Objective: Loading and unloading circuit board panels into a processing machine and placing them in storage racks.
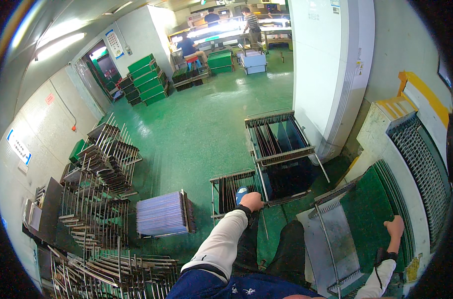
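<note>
My right hand (395, 227) is closed at the right edge of a large green panel (368, 212), the front one of several leaning in a metal rack beside my right leg. My left hand (252, 201) has its fingers curled, close to the lower corner of a dark metal rack (281, 158) that holds dark upright panels. Whether it grips the rack's bar cannot be made out. Just left of it, a smaller slotted rack (228, 192) stands on the floor, and my blue-and-white shoe (242, 193) shows next to it.
A rack of pale violet panels (162, 214) stands left on the green floor. Stacked empty metal racks (99, 199) line the left wall. A white cabinet (331, 65) rises at the right, near a machine with a mesh side (415, 149). People (189, 47) work at lit benches far back.
</note>
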A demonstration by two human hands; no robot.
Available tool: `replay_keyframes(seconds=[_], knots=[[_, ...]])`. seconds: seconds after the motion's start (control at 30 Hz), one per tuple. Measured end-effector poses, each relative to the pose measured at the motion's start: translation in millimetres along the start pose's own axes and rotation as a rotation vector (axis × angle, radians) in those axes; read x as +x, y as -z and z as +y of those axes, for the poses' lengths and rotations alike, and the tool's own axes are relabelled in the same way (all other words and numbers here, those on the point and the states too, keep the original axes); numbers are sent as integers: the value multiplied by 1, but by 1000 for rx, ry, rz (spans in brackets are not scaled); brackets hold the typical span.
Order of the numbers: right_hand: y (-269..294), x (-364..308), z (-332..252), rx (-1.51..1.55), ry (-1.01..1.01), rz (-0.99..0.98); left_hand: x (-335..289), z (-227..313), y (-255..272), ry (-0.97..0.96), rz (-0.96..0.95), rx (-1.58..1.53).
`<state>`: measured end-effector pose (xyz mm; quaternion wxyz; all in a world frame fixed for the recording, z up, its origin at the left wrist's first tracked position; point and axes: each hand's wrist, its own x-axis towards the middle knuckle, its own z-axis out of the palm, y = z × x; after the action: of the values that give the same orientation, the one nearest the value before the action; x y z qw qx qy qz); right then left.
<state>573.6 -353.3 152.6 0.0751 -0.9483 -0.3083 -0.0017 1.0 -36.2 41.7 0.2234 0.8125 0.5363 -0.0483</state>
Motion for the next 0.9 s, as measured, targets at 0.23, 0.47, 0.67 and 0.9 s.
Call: replay_keyframes(seconds=[0.23,0.47,0.67,0.9], knots=[[-1,1,1,5,6,-5,0,-1,-3,-20,46,-8],[-2,2,7,-16,11,9,1,3,-1,-4,3,-3],[8,-8,-13,-19,9,13,1,-4,-2,10,-7,-1],[3,-4,-4,-12,24,26,-1,0,-1,13,1,-17]])
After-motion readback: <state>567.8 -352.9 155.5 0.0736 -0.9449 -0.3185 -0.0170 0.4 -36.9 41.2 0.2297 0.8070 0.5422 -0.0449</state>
